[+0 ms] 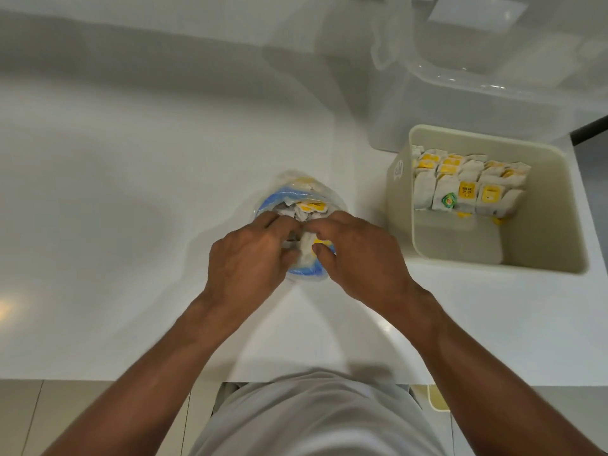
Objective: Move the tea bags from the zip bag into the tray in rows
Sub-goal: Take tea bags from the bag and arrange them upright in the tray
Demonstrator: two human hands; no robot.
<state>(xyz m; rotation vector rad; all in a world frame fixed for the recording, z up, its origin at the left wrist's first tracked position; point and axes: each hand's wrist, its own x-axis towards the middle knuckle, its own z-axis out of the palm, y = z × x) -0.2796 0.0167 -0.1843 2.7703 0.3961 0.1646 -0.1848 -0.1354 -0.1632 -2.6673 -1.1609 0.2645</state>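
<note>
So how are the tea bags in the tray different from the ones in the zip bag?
The tray tea bags stand in neat rows; the zip-bag tea bags lie jumbled. The first lot fill only the tray's far end, untouched; the second lot have the left hand among them, and the right hand pinches one. Both lots are white paper with yellow tags.

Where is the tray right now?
In the head view, the tray sits right of the zip bag on the counter, with a clear box behind it.
</note>
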